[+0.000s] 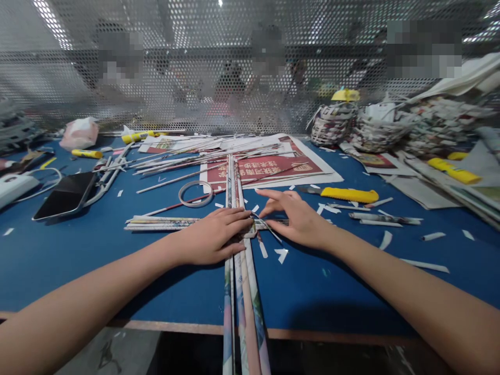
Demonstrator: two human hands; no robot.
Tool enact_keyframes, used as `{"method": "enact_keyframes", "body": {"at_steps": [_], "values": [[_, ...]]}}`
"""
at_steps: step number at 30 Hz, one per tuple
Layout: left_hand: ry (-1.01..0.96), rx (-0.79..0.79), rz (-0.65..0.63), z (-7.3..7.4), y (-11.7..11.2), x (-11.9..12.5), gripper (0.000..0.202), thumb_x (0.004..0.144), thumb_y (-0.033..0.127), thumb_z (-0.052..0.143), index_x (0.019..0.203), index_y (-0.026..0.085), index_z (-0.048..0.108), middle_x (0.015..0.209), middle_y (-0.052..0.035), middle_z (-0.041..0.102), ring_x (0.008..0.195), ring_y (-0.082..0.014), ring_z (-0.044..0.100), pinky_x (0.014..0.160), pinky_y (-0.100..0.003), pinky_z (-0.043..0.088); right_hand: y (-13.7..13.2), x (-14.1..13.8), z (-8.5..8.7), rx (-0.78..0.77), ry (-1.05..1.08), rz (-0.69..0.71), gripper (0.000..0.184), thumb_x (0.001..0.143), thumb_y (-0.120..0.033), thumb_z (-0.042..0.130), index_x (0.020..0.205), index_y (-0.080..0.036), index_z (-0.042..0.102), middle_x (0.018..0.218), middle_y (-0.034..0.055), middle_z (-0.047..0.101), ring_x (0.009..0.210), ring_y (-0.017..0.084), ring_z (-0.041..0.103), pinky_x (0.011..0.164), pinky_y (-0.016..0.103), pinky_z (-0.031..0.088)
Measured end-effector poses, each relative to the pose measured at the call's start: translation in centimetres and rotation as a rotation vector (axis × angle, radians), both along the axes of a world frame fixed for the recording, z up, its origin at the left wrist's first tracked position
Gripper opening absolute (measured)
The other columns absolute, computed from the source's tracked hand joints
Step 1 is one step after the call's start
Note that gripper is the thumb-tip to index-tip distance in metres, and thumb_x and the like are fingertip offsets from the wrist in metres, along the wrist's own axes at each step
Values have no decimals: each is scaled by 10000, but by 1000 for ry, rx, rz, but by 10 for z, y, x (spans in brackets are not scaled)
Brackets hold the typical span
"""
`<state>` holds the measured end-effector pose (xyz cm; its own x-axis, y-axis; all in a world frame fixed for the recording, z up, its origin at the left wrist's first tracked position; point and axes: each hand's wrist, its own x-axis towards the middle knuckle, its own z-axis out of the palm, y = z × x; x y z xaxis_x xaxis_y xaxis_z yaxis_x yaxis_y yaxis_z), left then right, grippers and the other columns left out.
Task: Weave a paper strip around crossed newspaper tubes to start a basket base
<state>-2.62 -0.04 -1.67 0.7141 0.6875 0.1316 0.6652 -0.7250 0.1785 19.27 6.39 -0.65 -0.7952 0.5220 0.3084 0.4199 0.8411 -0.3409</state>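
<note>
My left hand (221,235) lies flat, palm down, fingers stretched over the spot where two bundles of rolled paper tubes cross. The lengthwise paper tubes (242,291) run from the red printed sheet past the front table edge. The crosswise bundle (156,224) sticks out left of that hand; its right part is mostly hidden. My right hand (299,216) is just right of the crossing, index finger extended, thumb and another fingertip close together at a thin paper strip (273,234). The strip's other end disappears by my left fingertips.
A yellow utility knife (349,195) with its blade out lies behind my right hand. A tape ring (195,194), a phone (65,195) and loose paper rolls (187,159) are on the blue table (175,297). Woven baskets (334,124) stand before a perforated metal screen (234,31).
</note>
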Motion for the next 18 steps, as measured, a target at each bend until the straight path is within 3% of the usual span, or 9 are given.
{"method": "enact_keyframes", "body": {"at_steps": [18], "values": [[21, 10, 16, 1, -1, 2, 507, 864, 418, 294, 1290, 144, 323, 1357, -122, 345, 1266, -260, 267, 1012, -467, 260, -4, -4, -3, -49, 20, 24, 567, 776, -181, 504, 1279, -267, 256, 905, -3, 635, 897, 155, 559, 890, 383, 294]]}}
